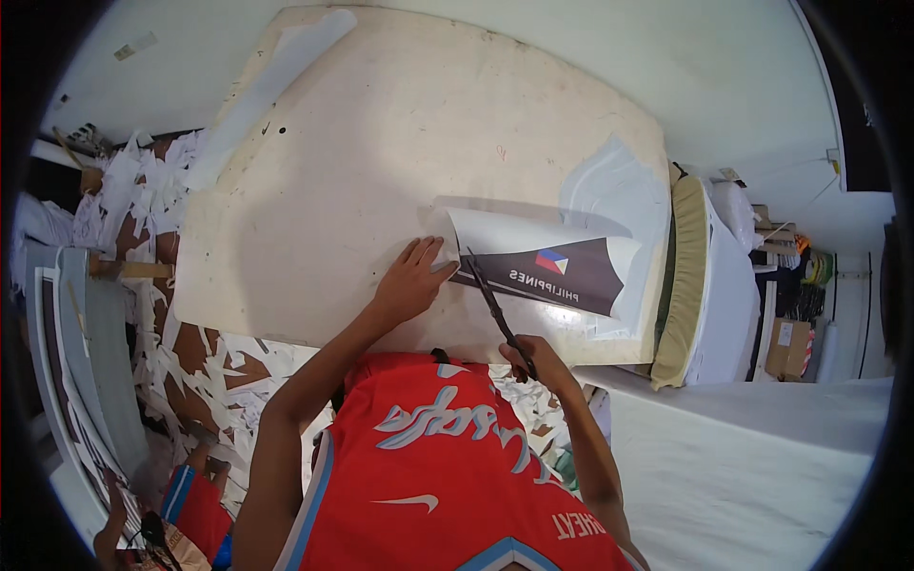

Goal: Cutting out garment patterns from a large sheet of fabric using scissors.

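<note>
On the pale tabletop (381, 162) lies a curling sheet of printed paper (581, 276). It has a dark grey band with mirrored white lettering, a small blue, red and white flag, and white margins. My right hand (535, 360) is closed around the handles of long dark scissors (495, 309), near the table's front edge. The blades point away from me and reach the sheet's left end. My left hand (409, 281) rests on the tabletop with fingers stretched out, its thumb touching or close to the sheet's left edge.
White paper (619, 186) lies at the table's right, and a white strip (276, 86) along its far left edge. Paper scraps (157, 190) cover the floor at left. A padded beige edge (684, 285) stands at right; a person in red (202, 504) is at lower left.
</note>
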A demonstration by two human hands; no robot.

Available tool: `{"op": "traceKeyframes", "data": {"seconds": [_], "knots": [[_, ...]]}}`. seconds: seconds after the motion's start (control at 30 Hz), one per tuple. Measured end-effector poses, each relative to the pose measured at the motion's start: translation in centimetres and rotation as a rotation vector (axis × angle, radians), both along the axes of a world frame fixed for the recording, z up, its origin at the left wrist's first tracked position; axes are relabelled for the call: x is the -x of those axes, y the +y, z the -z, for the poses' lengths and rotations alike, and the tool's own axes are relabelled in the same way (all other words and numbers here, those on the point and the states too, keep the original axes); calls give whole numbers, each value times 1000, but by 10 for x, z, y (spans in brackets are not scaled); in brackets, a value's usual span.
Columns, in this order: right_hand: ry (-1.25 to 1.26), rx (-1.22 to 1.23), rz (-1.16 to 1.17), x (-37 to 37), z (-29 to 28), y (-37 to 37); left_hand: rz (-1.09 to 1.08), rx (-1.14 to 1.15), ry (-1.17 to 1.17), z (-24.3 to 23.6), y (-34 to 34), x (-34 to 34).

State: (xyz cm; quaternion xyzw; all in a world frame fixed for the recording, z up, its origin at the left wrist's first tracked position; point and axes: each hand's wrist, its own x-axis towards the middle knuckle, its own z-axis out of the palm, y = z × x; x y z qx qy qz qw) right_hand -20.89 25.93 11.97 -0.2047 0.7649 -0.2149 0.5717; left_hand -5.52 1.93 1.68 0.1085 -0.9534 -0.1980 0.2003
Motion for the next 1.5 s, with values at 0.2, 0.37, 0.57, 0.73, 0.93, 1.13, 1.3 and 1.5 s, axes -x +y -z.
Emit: {"op": "traceKeyframes", "data": {"seconds": [0.2,0.37,0.57,0.73,0.93,1.13,1.3,1.5], "knots": [[-81,121,76,-20,25,21,-58,-93,47,9,1,1],[-173,159,181,-42,27,25,-168,-118,162,14,5,3],[-277,259,344,-50,49,15,-106,-148,209,11,4,2],[-115,239,280,-52,59,-2,-77,-72,193,8,4,0],[-45,255,340,-62,78,1,-15,-328,-96,-22,-17,13],[-4,193,311,-64,58,-9,3,42,-69,4,-40,33],[46,207,269,-61,58,-10,-2,153,-172,9,-38,34],[88,253,261,-51,79,-14,16,156,-174,10,-40,35]]}}
